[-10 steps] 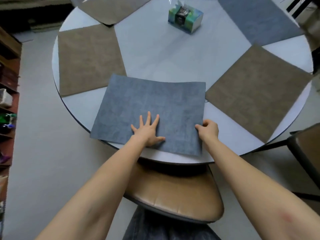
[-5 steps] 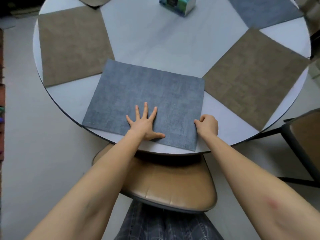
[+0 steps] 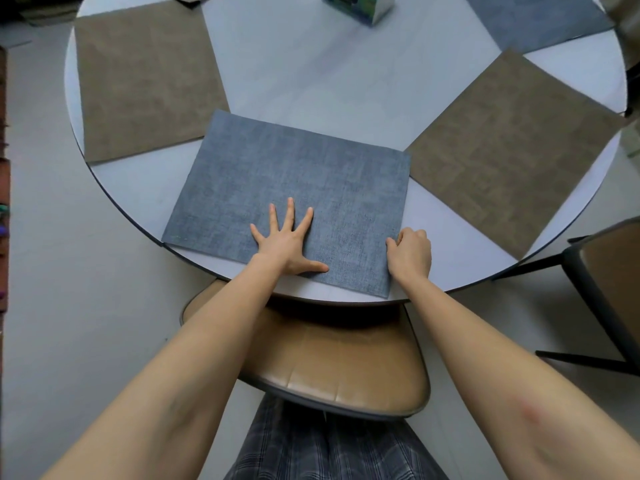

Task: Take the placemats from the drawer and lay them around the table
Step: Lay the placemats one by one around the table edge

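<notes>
Fingers (image 3: 290,216) of the left hand (image 3: 287,242) are spread flat and pressed on the blue placemat (image 3: 294,188), which is laid at the near edge of the round tabletop (image 3: 311,81). Its right edge is pinched by the curled right hand (image 3: 410,252). Brown placemats (image 3: 145,81) (image 3: 512,150) are set on either side, another blue mat (image 3: 533,19) beyond.
</notes>
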A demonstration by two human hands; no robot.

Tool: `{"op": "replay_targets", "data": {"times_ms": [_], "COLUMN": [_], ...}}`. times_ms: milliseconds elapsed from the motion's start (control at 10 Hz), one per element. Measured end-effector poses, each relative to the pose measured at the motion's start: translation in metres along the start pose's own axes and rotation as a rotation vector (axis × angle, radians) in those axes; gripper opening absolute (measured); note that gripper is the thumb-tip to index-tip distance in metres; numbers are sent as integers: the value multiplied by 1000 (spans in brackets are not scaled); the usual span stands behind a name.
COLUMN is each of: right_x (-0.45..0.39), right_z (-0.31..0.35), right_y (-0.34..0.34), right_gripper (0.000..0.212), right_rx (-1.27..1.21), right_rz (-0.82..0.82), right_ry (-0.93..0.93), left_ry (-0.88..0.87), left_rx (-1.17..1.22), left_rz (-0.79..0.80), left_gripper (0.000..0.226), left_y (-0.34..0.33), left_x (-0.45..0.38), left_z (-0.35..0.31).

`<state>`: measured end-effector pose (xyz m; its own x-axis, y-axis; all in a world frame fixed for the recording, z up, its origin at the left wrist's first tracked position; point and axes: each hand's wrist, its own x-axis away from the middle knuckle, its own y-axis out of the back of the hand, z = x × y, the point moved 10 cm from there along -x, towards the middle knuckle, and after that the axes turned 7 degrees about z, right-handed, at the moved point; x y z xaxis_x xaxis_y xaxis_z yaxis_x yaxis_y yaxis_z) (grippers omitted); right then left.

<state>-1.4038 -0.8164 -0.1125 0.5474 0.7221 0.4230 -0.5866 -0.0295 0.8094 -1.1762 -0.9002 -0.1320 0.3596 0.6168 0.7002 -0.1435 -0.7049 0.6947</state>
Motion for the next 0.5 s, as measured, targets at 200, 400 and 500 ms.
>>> {"op": "replay_targets", "data": {"times_ms": [200,400,500], "right_x": [2,2,3], "right_z": [-1,0,0], "right_y": [-2,-3,-2], "right_gripper": [25,28,29], "right_rx": [-3,16,27], "right_rz": [-10,-7,-14], "right_ry": [-2,-3,-7], "left_ry": [-1,2,-2], "left_rx": [8,15,16], "left_rz": [-2,-6,-6], "left_gripper": [125,125,125], "left_y": [0,0,0], "left_x": [1,2,2], "left_z": [1,2,2]}}
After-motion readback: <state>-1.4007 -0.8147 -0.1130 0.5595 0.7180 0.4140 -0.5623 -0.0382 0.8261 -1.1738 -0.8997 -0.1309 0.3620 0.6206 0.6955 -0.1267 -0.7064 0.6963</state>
